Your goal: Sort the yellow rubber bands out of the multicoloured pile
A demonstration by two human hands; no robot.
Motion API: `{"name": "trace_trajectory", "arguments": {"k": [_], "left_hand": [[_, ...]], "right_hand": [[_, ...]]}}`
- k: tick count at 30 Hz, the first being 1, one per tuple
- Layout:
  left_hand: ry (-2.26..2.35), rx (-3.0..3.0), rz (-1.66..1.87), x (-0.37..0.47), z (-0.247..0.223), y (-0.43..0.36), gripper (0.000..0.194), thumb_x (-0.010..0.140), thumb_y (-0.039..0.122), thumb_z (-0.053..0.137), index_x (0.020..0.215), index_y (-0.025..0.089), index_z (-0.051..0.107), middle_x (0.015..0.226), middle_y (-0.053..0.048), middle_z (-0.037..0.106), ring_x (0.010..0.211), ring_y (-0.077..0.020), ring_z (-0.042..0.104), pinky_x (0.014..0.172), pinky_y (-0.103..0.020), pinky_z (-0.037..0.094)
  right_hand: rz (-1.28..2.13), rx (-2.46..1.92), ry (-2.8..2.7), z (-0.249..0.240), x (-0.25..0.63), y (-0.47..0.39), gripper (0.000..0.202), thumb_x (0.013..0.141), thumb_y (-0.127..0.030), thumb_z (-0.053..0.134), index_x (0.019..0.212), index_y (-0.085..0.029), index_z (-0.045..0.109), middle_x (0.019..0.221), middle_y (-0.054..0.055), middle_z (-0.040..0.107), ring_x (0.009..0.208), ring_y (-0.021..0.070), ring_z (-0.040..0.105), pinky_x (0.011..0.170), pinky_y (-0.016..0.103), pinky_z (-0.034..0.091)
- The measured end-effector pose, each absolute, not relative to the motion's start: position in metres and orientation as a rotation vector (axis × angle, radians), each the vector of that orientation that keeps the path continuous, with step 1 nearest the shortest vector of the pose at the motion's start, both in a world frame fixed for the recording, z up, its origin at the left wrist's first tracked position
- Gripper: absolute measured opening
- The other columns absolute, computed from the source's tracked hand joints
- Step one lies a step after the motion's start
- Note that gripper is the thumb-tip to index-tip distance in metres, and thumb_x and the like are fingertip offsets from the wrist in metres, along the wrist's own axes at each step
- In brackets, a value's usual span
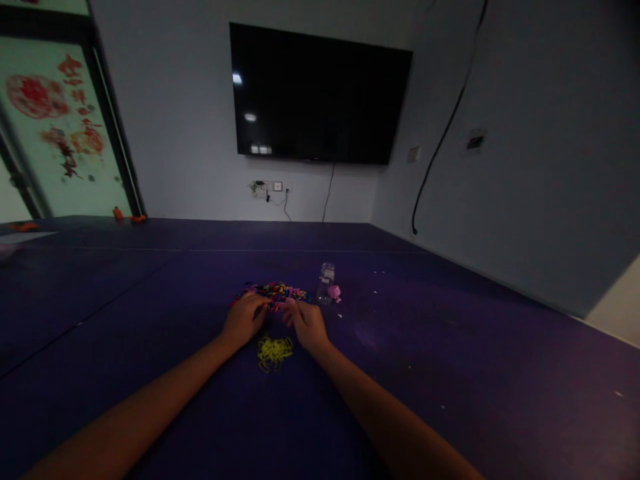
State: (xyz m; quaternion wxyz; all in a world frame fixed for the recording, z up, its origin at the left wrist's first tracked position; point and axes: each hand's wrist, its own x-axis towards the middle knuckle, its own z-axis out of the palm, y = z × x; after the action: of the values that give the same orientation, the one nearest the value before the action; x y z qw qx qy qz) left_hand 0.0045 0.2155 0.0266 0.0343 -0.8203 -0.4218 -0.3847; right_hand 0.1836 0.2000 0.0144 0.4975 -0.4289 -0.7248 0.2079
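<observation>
A loose pile of multicoloured rubber bands (280, 291) lies on the dark blue-purple floor mat. My left hand (245, 319) rests at the near left edge of this pile, its thumb and fingers drawn together at the bands; what they pinch is too small to make out. At the near right edge is my right hand (309, 325), fingers bent and slightly apart, fingertips close to the bands, with nothing plainly held. Between my wrists, nearer to me, sits a separate small heap of yellow rubber bands (274, 352). A clear bottle (327, 280) stands just beyond my right hand, beside a crumpled-looking pink object (335, 292).
Small white scraps (340, 315) are scattered on the mat (200, 400) to the right. A black television (320, 97) hangs on the far wall above sockets and wires. Orange objects (118, 213) stand by the glass door at the left. A black cable (440, 140) hangs along the right wall.
</observation>
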Motion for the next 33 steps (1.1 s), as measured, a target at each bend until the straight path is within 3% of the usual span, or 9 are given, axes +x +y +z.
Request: {"name": "trace_trajectory", "arguments": {"k": [5,9,15,25,33], "left_hand": [[-1.260,-2.508,-1.067,0.006,0.028,0.215,0.024,0.080,0.012,0.046,0.094,0.016,0.065,0.094,-0.010,0.066,0.093,-0.0236,0.057,0.084,-0.040,0.046],[-1.311,-2.485,-0.929,0.007,0.023,0.224,0.027,0.080,0.012,0.046,0.099,0.017,0.064,0.105,-0.011,0.064,0.104,-0.0260,0.053,0.088,-0.043,0.044],[-1.301,-2.481,-0.825,0.012,0.019,0.233,0.034,0.080,0.011,0.044,0.107,0.021,0.062,0.118,-0.008,0.060,0.120,-0.0267,0.042,0.098,-0.047,0.035],[-1.268,-2.625,-0.657,0.017,0.021,0.232,0.038,0.092,0.036,0.037,0.125,0.025,0.050,0.136,-0.005,0.047,0.131,-0.0268,0.030,0.103,-0.050,0.028],[-1.414,-2.581,-0.660,0.013,0.014,0.236,0.045,0.091,0.045,0.033,0.123,0.020,0.053,0.132,-0.009,0.051,0.131,-0.0292,0.031,0.105,-0.054,0.023]], "right_hand": [[0.276,-1.124,-1.625,0.021,0.193,0.210,0.046,0.093,-0.042,0.029,0.080,-0.015,0.065,0.069,0.005,0.065,0.060,0.0143,0.059,0.057,0.023,0.043],[0.105,-1.221,-1.692,0.023,0.195,0.230,0.034,0.091,-0.026,0.033,0.096,-0.014,0.065,0.090,0.010,0.067,0.084,0.0191,0.061,0.077,0.029,0.045],[-0.088,-1.335,-1.992,0.025,0.192,0.249,0.036,0.088,-0.013,0.034,0.110,-0.014,0.062,0.109,0.011,0.063,0.106,0.0209,0.054,0.094,0.032,0.038],[-0.148,-1.295,-2.272,0.018,0.188,0.248,0.035,0.089,-0.018,0.037,0.117,-0.022,0.058,0.124,0.006,0.056,0.118,0.0218,0.044,0.098,0.037,0.034],[-0.179,-1.333,-2.364,0.011,0.187,0.253,0.036,0.091,-0.029,0.038,0.123,-0.024,0.053,0.135,0.006,0.046,0.129,0.0256,0.031,0.101,0.043,0.031]]}}
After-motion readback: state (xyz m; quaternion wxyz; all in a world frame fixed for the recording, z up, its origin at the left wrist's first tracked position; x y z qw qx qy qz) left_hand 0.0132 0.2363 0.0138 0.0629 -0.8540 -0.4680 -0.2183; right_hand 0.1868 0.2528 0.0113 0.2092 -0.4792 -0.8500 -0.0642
